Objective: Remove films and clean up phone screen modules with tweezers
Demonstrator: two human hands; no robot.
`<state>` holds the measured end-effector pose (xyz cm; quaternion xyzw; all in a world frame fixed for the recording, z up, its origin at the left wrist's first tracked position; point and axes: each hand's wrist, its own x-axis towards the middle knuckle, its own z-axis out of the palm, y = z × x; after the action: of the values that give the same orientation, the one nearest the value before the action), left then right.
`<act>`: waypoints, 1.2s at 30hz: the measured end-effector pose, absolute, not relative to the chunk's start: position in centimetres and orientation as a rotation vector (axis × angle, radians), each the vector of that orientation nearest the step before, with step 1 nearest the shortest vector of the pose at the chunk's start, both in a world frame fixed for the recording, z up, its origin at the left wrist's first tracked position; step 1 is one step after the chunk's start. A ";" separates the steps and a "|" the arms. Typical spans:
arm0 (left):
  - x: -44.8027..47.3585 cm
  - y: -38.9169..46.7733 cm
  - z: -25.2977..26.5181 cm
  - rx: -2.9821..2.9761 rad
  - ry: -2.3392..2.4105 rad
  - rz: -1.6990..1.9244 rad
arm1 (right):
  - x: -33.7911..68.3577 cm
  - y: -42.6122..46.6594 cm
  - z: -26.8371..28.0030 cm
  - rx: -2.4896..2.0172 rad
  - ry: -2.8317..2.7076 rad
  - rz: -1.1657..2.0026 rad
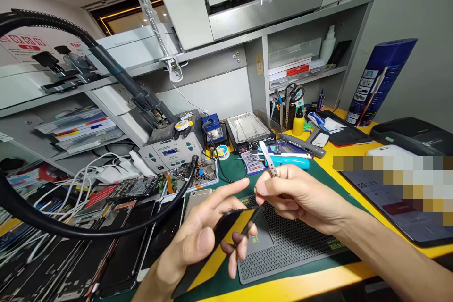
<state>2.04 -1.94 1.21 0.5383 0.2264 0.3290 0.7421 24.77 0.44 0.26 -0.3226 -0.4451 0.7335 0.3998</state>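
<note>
In the lower middle of the head view, my left hand (198, 240) grips a thin, dark, glossy phone-like panel (217, 247), tilted on edge. A yellow reflection and the fingers show in its face. My thumb lies along the near side, and the index finger stretches out past the top edge. Just above the panel's far corner, my right hand (290, 191) pinches a slim metal tool (271, 163) with holes along its handle, pointing upward. Its working end is hidden by the fingers. Below both hands lies a grey honeycomb-textured mat (293, 240).
Stacked phones and screens (116, 245) crowd the left, under the black hose (106, 233) of a hot-air station (171, 151). A parts tray (198, 177) sits behind my left hand. At right lie a large phone (382, 203), a yellow bottle (299, 122) and a blue can (380, 82).
</note>
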 end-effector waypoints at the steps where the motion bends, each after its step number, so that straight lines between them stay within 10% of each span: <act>1: 2.0 -1.8 1.2 1.209 0.495 0.692 | 24.7 0.5 0.2 -0.818 -1.126 1.860; 36: 0.6 -0.2 1.5 1.316 0.537 0.440 | 24.4 0.6 -0.2 -0.774 -1.133 1.815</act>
<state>0.55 -0.23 1.55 0.5991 0.2445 0.2002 0.7357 24.36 0.59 -0.16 -0.3089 -0.4520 0.7240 0.4196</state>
